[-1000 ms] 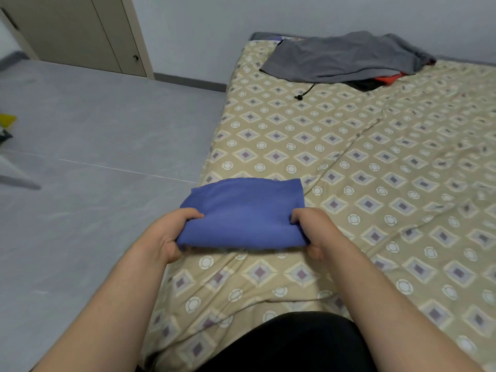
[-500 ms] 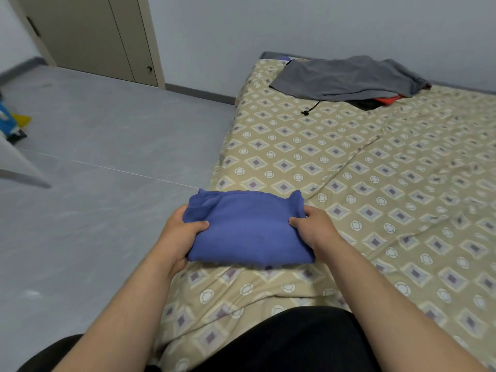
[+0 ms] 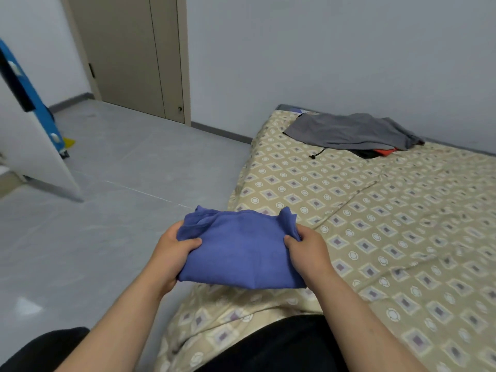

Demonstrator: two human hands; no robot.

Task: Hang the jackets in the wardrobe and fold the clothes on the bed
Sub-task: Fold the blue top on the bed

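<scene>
Far off to the left of the left hand (image 3: 174,253), one white panel (image 3: 40,157) leans into view with a blue item (image 3: 32,103) against it; we cannot tell what either is part of. Up beyond that hand is one beige door (image 3: 128,55), closed.

Left hand: thumb on top, fingers curled under the left edge of the blue garment (image 3: 239,253), gripping it. The garment spans the gap between the two hands as a compact folded bundle. It seems raised just off the cover at the near corner of the bed (image 3: 402,237), partly over the floor (image 3: 107,210).

Right hand (image 3: 308,251): same pinch on the right edge, thumb over, fingers beneath. We judge the matched grip at both ends keeps the layers from sliding apart while the bundle is carried or set down.

Well beyond the right hand, near the wall, a grey garment (image 3: 346,131) lies spread over a black piece (image 3: 366,154) and an orange piece (image 3: 385,151), unfolded and likely waiting their turn.

Count: two hands, both occupied. One folded garment. One heap showing three colours, and we cannot tell the exact number of pieces. No hangers or jackets that we can identify with certainty.
</scene>
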